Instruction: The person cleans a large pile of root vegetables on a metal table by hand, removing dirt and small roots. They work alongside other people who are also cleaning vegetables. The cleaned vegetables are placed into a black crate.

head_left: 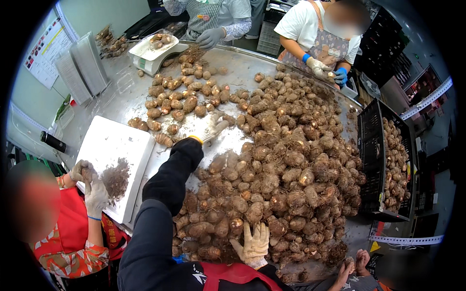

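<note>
Several brown, hairy taro corms lie in a large heap on the metal table. Reaching across to the far side, my left hand wears a pale glove with a yellow cuff. Its fingers look stretched out, slightly blurred, beside a taro at the gap between the heap and a looser group of taros. My right hand, in a cream knit glove, rests with spread fingers on the near edge of the heap. Whether a taro lies under its palm is hidden.
A white tray with dirt stands left, where a co-worker's gloved hands hold a taro. A scale is at the far left. Black crate holds taros on the right. Other people work at the far side and lower right.
</note>
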Demonstrator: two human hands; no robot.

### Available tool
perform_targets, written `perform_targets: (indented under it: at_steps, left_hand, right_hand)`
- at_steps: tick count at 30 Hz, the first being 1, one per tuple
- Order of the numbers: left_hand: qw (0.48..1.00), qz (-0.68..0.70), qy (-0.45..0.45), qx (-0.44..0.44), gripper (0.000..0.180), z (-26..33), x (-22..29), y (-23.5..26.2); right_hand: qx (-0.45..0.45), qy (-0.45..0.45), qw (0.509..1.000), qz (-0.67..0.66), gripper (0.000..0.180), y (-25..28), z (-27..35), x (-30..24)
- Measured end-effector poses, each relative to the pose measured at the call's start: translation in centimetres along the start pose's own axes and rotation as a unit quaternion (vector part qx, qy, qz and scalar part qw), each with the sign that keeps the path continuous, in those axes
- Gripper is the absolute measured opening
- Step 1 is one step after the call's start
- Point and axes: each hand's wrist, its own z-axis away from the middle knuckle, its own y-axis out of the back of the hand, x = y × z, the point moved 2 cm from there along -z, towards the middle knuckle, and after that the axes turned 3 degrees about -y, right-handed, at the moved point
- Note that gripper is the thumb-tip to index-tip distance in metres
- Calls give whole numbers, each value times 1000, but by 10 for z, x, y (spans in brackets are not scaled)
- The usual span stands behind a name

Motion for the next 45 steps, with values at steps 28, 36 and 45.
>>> perform_targets:
  at_steps: [28,36,45]
  left_hand:
    - [984,89,-104,-110,39,223,135,17]
    - [994,5,-105,-36,29,309,140,-41]
    - [949,-279,-90,120,63,324,126,-126]
  right_hand:
    - [41,15,999,-6,78,7,9,-1]
    - [167,72,971,-153,36,29,31,2]
    - [130,-31,961,-243,17,55,55,1]
